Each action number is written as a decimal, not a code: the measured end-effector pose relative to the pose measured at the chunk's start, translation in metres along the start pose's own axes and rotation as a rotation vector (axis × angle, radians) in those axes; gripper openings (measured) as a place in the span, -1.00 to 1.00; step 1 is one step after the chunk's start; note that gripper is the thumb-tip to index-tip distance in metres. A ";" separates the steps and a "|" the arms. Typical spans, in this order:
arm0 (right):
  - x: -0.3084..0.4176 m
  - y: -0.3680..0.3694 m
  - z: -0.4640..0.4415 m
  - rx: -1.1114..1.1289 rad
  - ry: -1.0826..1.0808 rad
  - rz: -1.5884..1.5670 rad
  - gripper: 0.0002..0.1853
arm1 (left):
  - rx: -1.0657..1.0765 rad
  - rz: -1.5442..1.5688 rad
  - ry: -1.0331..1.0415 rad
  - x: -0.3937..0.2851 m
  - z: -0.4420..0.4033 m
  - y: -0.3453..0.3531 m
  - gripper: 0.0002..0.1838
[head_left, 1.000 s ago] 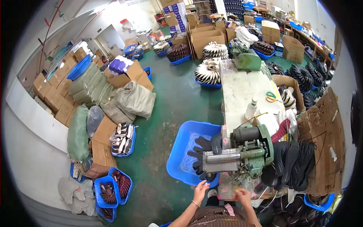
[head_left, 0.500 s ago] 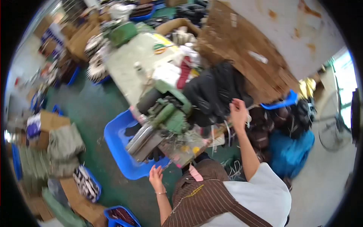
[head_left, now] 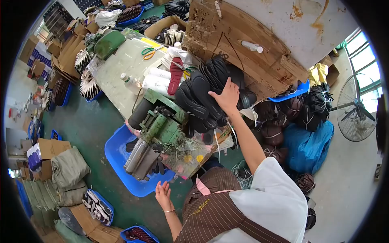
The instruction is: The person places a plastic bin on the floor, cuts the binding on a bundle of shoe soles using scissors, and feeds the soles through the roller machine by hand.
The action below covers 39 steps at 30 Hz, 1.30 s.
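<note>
Black insoles [head_left: 199, 87], partly hidden behind right hand [head_left: 227, 99]

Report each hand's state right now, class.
Left hand: open, empty, near the blue tub.
Right hand: open, at the black insoles; whether touching cannot be told.

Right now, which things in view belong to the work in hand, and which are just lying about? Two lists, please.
Likely in the work:
black insoles, with the right hand at them
green machine
blue tub under the machine's front, holding dark pieces

Apparently just lying about:
scissors
plastic bottle
fan
blue bag
</note>
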State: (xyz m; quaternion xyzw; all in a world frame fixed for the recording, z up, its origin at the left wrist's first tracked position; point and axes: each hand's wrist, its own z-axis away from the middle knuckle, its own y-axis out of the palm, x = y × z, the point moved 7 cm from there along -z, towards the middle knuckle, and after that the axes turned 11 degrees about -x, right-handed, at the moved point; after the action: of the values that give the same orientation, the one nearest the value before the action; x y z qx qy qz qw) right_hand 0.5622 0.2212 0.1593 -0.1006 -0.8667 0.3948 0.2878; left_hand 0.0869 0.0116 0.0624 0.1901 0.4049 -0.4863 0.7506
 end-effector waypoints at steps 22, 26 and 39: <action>0.023 -0.003 0.008 0.338 0.080 -0.178 0.09 | 0.012 0.049 0.021 0.003 0.013 0.023 -0.62; 0.050 -0.001 0.010 0.274 0.020 -0.102 0.18 | 0.029 0.011 -0.002 0.002 0.010 0.034 -0.64; 0.038 -0.046 -0.028 0.291 0.170 -0.097 -0.01 | 0.082 0.131 0.068 -0.011 0.005 0.036 -0.68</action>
State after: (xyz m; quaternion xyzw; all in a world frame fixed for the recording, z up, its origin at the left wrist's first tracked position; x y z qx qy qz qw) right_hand 0.5502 0.2238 0.2238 -0.0489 -0.7769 0.4916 0.3903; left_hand 0.1188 0.0307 0.0699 0.2633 0.3966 -0.4456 0.7582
